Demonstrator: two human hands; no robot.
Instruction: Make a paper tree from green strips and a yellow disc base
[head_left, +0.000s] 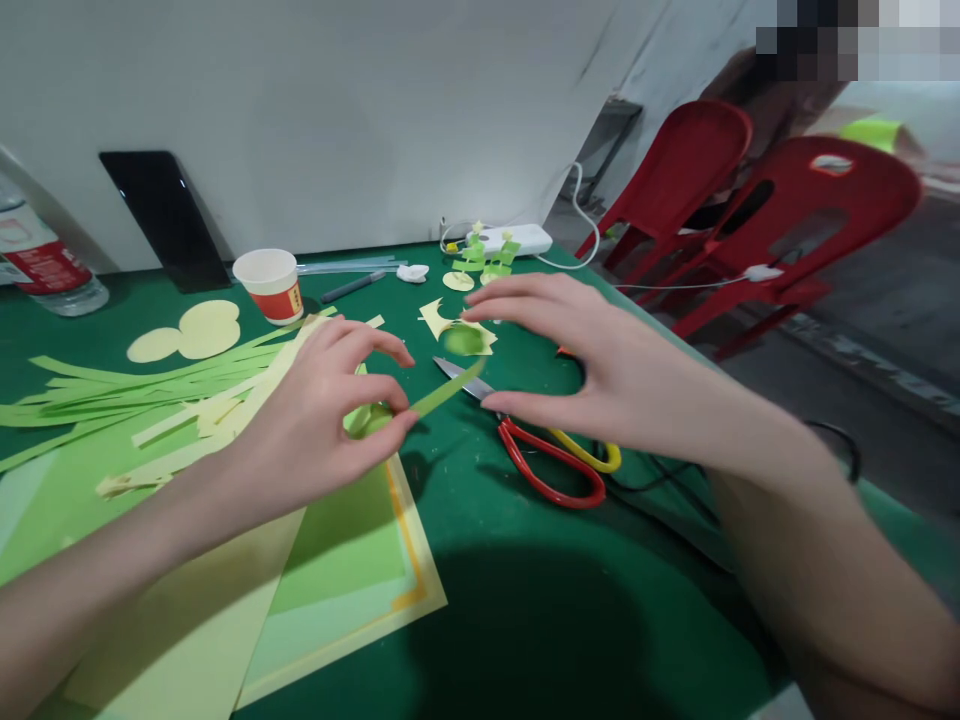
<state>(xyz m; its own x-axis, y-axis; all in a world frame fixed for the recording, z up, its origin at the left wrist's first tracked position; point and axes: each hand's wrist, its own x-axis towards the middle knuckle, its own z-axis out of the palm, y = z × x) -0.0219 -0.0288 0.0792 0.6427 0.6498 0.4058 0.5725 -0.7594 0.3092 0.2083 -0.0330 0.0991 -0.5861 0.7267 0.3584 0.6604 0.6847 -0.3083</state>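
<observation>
My left hand (322,420) pinches a thin green paper strip (442,392) between thumb and fingers; the strip curls inside the hand and sticks out to the right. My right hand (592,370) hovers open over the table, fingers stretched left, its fingertips near a small rolled green paper piece (463,340) that lies on a yellow paper scrap (439,322). Red and yellow handled scissors (551,462) lie on the green table (525,600) just below my right hand.
Green paper strips (112,395), yellow paper circles (195,330) and sheets of green and yellow paper (337,560) lie at left. A paper cup (270,283), water bottle (45,265), dark phone (165,215), pen (352,287) and power strip (517,238) stand further back. Red chairs (757,210) are at right.
</observation>
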